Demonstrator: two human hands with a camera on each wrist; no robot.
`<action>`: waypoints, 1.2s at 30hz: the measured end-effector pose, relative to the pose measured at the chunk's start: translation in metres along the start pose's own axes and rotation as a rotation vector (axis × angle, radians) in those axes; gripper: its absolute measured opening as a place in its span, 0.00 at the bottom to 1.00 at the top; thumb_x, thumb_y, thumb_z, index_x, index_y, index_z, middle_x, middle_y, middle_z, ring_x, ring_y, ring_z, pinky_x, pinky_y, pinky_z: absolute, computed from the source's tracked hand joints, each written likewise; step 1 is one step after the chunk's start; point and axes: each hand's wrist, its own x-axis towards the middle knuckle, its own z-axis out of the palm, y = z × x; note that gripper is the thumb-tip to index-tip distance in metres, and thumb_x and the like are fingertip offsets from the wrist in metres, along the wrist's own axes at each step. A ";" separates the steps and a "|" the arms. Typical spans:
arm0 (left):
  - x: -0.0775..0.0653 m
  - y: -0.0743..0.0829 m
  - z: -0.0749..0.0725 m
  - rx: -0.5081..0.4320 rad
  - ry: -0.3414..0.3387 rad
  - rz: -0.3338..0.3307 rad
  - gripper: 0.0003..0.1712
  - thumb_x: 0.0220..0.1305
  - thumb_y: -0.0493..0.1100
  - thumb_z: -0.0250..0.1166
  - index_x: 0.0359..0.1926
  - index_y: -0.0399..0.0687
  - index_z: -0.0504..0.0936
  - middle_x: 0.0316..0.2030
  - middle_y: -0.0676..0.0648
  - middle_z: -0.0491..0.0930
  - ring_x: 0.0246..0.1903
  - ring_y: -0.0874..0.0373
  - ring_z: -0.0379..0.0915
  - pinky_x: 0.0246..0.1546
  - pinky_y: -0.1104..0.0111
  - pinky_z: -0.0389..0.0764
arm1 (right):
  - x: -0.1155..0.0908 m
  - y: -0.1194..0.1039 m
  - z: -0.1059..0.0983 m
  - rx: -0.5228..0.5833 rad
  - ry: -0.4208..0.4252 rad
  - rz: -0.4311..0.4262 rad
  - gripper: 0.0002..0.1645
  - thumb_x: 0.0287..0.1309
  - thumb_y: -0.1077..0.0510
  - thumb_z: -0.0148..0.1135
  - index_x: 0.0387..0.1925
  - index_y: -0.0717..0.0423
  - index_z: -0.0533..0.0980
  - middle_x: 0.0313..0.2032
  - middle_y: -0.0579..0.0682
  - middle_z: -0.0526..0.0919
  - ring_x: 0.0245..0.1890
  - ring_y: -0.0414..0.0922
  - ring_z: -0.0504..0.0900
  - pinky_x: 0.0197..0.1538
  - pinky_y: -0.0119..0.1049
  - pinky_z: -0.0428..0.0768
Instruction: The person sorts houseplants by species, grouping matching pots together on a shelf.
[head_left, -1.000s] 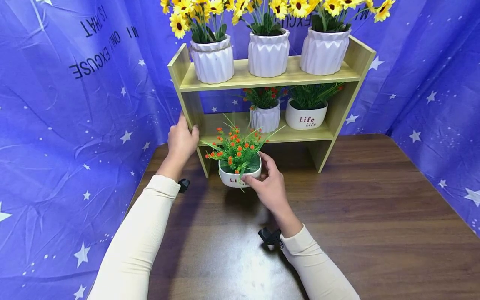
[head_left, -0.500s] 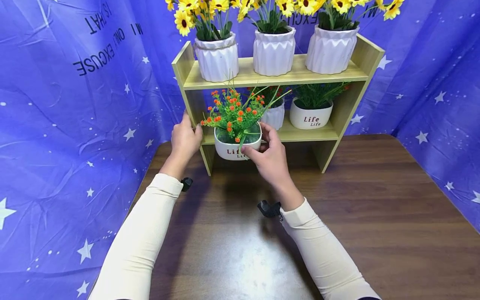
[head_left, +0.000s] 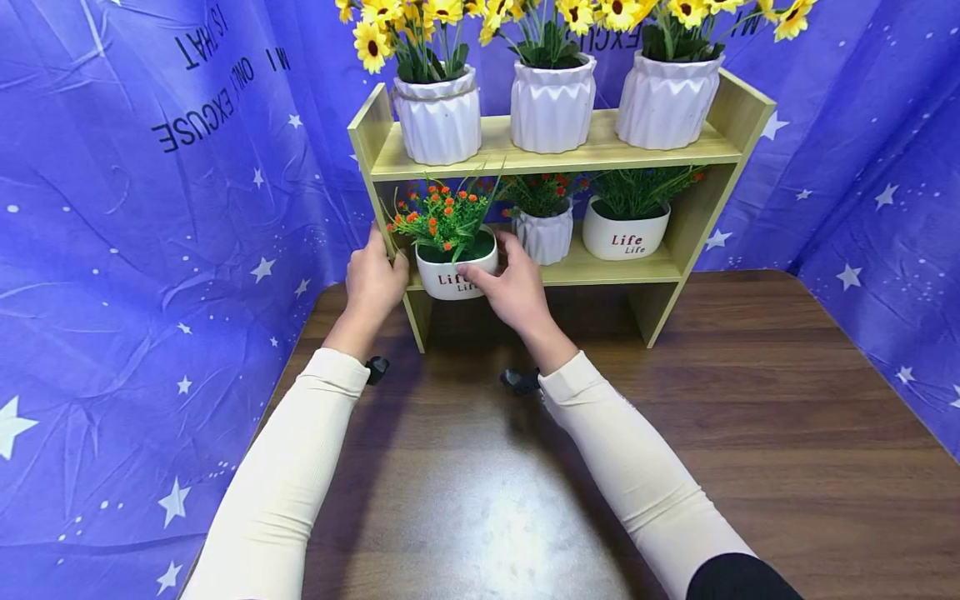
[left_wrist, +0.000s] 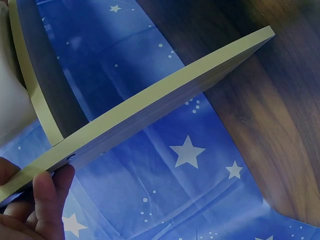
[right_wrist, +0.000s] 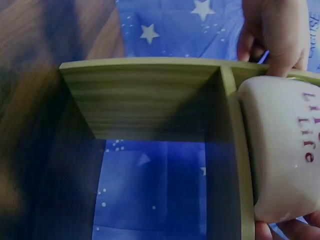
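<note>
A white oval flowerpot marked "Life", with an artificial plant of small orange flowers, stands at the left front of the wooden shelf's middle board. My right hand grips its right side, thumb on the front and fingers behind. In the right wrist view the pot lies right along the board's front edge. My left hand pinches the shelf's left side panel. The left wrist view shows the left fingers on one face of that panel and the thumb on the other.
A fluted white pot and another "Life" pot stand on the middle board to the right. Above, the top board bears 3 white pots with yellow sunflowers. The shelf stands on a brown wooden table before a blue star-print curtain.
The right hand has lifted the orange-flowered pot from in front of the shelf up to the middle board, then shifted it left and inward. The left hand keeps its hold on the side panel.
</note>
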 end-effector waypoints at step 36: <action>-0.029 -0.005 0.003 0.185 -0.041 -0.065 0.15 0.69 0.45 0.57 0.43 0.34 0.76 0.37 0.27 0.82 0.37 0.28 0.79 0.33 0.40 0.76 | 0.011 0.004 -0.003 -0.022 0.041 -0.118 0.33 0.61 0.52 0.68 0.64 0.63 0.72 0.59 0.58 0.78 0.58 0.50 0.78 0.58 0.40 0.75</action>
